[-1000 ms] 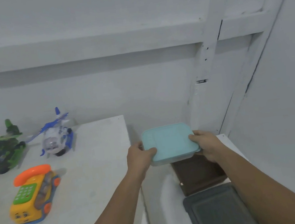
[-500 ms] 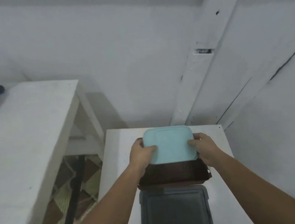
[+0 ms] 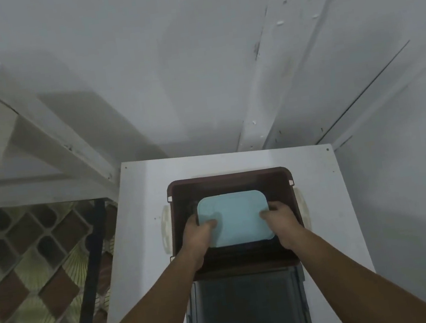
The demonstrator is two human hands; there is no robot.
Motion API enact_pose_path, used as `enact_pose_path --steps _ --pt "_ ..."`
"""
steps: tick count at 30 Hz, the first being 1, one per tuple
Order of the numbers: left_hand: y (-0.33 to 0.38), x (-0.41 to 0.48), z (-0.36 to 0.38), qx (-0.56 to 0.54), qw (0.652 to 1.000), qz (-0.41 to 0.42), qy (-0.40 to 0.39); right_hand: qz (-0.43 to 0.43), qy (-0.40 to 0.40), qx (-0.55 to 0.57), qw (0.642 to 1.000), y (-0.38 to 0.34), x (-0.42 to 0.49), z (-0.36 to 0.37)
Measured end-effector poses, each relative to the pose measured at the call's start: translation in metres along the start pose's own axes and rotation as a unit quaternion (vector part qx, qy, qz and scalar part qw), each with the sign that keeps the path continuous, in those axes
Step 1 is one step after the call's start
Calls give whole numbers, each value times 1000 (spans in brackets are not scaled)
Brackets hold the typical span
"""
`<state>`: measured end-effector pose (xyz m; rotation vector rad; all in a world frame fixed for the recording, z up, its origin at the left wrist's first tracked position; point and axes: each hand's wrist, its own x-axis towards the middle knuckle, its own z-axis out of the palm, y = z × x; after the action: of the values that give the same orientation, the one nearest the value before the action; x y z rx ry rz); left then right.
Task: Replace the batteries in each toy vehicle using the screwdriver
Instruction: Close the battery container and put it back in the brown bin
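Entry: the pale blue rounded-rectangle plastic box [image 3: 234, 217], lid on, sits level in the mouth of the dark brown square plastic bin [image 3: 228, 178], nearer its near wall than its far one. I cannot tell whether it rests on anything inside. My left hand [image 3: 196, 236] grips its left edge, thumb curled over the lid; my right hand [image 3: 283, 220] grips the right edge the same way. Contents unknown: the lid is opaque. No toy vehicles or screwdriver in view, so I judge this a supply-handling step, not yet battery work. Technique: hold the box flat with equal pull on both sides, move it straight up or down, and watch that my knuckles clear the bin's side walls. Any tilt could slide loose parts inside. The bin stands on a small white table [image 3: 144, 225] in the corner, just beyond a dark grey lidded plastic crate [image 3: 247, 307]. To the far left, patterned floor tiles [image 3: 28, 255].
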<state>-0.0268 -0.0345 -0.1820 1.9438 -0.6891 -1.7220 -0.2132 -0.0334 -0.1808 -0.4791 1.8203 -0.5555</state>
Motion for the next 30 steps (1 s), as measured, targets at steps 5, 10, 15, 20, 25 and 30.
enact_pose_path --steps 5,10,15,20,25,30 --pt "0 3 3 21 1000 3 6 -9 19 -25 999 2 4 4" --pt "8 -16 -3 128 986 93 42 -59 15 -86 994 -8 -19 -3" --pt "-11 -72 -18 229 929 262 123 -173 70 -118 975 2 -63 -24" --pt "-81 -111 -39 205 915 307 165 -211 191 -60 957 60 -106 -49" --pt "-147 -102 -49 282 943 106 142 -63 132 -146 978 145 -93 -50" --pt "-163 -84 -49 339 932 6 126 -12 114 -184 976 178 -81 -36"
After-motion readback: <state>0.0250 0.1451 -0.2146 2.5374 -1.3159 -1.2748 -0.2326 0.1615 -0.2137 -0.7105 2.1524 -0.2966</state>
